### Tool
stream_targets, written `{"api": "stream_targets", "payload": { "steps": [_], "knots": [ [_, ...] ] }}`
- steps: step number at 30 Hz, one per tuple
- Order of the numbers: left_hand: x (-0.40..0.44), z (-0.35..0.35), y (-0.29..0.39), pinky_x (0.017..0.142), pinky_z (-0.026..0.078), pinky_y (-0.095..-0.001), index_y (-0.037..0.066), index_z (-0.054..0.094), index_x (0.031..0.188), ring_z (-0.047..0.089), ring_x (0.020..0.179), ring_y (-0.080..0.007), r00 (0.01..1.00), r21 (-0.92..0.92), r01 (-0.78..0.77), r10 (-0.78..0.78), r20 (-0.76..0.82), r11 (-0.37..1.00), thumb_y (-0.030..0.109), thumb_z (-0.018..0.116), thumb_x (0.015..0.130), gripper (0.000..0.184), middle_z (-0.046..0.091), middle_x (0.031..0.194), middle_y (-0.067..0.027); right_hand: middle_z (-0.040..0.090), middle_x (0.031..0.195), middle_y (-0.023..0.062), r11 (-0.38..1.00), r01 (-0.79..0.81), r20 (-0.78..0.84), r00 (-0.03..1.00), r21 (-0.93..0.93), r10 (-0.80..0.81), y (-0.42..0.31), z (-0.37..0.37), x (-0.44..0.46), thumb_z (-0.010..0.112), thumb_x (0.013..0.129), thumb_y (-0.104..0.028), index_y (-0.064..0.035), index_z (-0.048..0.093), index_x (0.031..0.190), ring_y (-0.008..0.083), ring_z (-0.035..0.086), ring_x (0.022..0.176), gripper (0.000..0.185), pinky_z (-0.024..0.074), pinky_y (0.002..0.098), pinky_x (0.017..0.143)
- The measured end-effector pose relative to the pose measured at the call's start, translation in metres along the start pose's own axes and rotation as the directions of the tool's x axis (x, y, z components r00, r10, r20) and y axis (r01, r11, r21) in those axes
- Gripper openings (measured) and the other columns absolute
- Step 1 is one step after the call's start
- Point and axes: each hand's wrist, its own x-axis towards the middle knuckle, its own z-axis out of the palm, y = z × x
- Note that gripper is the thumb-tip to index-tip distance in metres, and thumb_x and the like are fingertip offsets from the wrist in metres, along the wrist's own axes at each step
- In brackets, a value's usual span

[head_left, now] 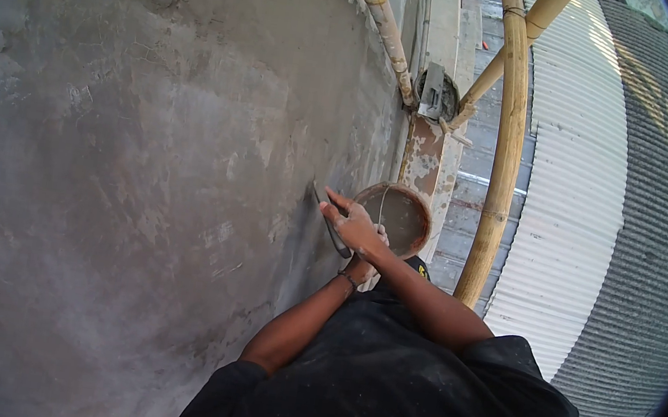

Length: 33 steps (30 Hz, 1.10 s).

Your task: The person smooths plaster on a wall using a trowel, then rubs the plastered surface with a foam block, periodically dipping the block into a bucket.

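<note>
My right hand (pixel 355 226) is closed around a plastering trowel (pixel 334 230), seen nearly edge-on. Its dark blade runs close along the grey plastered wall (pixel 190 147); whether it touches is hard to tell. My left hand (pixel 361 273), with a dark band at the wrist, is under my right wrist and mostly hidden by it. Some greyish, plaster-smeared fingers show beside the right wrist, but their grip is not visible. Just beyond my hands stands a round bucket (pixel 425 220) with wet grey mortar (pixel 396 217) inside and a thin wire handle across it.
Farther along the plank (pixel 425 157) sits another mortar container (pixel 451 102) with a metal float (pixel 432 91) lying on it. Bamboo poles (pixel 502 163) stand at my right and lean by the wall. Beyond them are corrugated roof sheets (pixel 570 180), lower down.
</note>
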Motion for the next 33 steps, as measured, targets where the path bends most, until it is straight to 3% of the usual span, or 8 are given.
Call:
{"api": "stream_targets", "payload": {
  "steps": [3,13,15,18,22,28,30,33],
  "knots": [
    [-0.018,0.023,0.038,0.09,0.04,-0.0288,-0.002,0.05,0.118,0.053,0.102,-0.0126,0.985,0.109,0.141,-0.129,-0.111,0.984,0.022,0.046,0.097,0.033,0.058,0.111,-0.0066,0.051,0.125,0.0309,0.999,0.042,-0.4,0.916,0.021,-0.03,-0.005,-0.016,0.055,0.055,0.091,-0.042,-0.0075,0.046,0.137,0.0434,0.05,0.118,0.058,0.04,0.0422,0.098],
    [-0.015,0.017,0.018,0.085,0.041,-0.0284,0.01,0.052,0.105,0.05,0.092,-0.0103,0.931,-0.018,0.285,-0.282,-0.234,0.958,0.019,0.046,0.099,0.013,0.051,0.094,0.0007,0.046,0.128,0.0341,0.971,0.038,-0.034,0.998,-0.234,-0.047,0.003,-0.001,0.023,0.054,0.091,-0.039,-0.0083,0.043,0.139,0.0471,0.046,0.119,0.058,0.0384,0.044,0.101],
    [-0.001,-0.032,-0.037,0.084,0.041,-0.0275,0.003,0.046,0.115,0.052,0.099,-0.013,0.986,0.177,0.075,-0.099,0.133,0.981,0.023,0.044,0.098,0.026,0.053,0.109,-0.006,0.046,0.134,0.0276,0.986,0.024,0.187,0.982,-0.164,0.007,0.011,-0.007,0.001,0.055,0.09,-0.042,-0.0113,0.046,0.138,0.0419,0.044,0.126,0.057,0.0356,0.042,0.105],
    [-0.008,-0.001,-0.005,0.084,0.04,-0.0276,0.004,0.047,0.104,0.05,0.094,-0.0134,0.977,0.301,0.127,-0.067,-0.203,0.945,0.021,0.043,0.097,0.018,0.05,0.099,-0.0045,0.05,0.131,0.0243,0.999,-0.05,-0.077,0.996,0.016,0.051,0.004,-0.015,0.016,0.055,0.09,-0.041,-0.0123,0.047,0.138,0.0396,0.045,0.125,0.056,0.0359,0.0422,0.104],
    [-0.003,0.009,0.019,0.091,0.039,-0.0303,-0.001,0.051,0.111,0.051,0.106,-0.0155,0.969,0.166,0.238,-0.223,-0.107,0.957,0.021,0.044,0.096,0.028,0.057,0.105,-0.0087,0.05,0.13,0.0258,0.997,0.069,-0.291,0.954,-0.044,-0.079,-0.021,-0.032,0.085,0.054,0.091,-0.038,-0.0086,0.046,0.138,0.0412,0.047,0.122,0.055,0.0378,0.0421,0.101],
    [-0.011,0.022,0.028,0.096,0.039,-0.0328,-0.001,0.046,0.125,0.051,0.114,-0.0184,0.973,0.442,0.199,-0.122,-0.196,0.875,0.026,0.04,0.099,0.038,0.057,0.117,-0.0125,0.049,0.131,0.027,0.993,0.05,-0.105,0.993,-0.107,-0.061,-0.006,-0.015,0.029,0.055,0.091,-0.036,-0.0097,0.045,0.138,0.0391,0.048,0.122,0.055,0.0368,0.0397,0.103],
    [-0.008,0.004,0.006,0.097,0.039,-0.0334,-0.002,0.044,0.128,0.051,0.115,-0.0193,0.979,0.435,0.196,-0.147,-0.144,0.879,0.028,0.038,0.1,0.041,0.056,0.121,-0.0129,0.051,0.13,0.0267,0.996,0.005,0.261,0.965,0.094,-0.029,0.002,-0.027,0.008,0.057,0.09,-0.036,-0.0099,0.045,0.138,0.0348,0.05,0.123,0.056,0.0365,0.037,0.103],
    [-0.004,0.015,0.026,0.085,0.04,-0.0268,0.004,0.051,0.108,0.054,0.092,-0.0141,0.963,0.202,0.234,-0.198,-0.185,0.951,0.015,0.043,0.094,0.019,0.056,0.095,-0.0047,0.058,0.125,0.0209,0.977,-0.009,-0.084,0.996,0.215,0.028,-0.006,-0.065,0.056,0.057,0.091,-0.031,-0.0087,0.047,0.137,0.0273,0.054,0.118,0.052,0.0378,0.0321,0.099]
  ]
}}
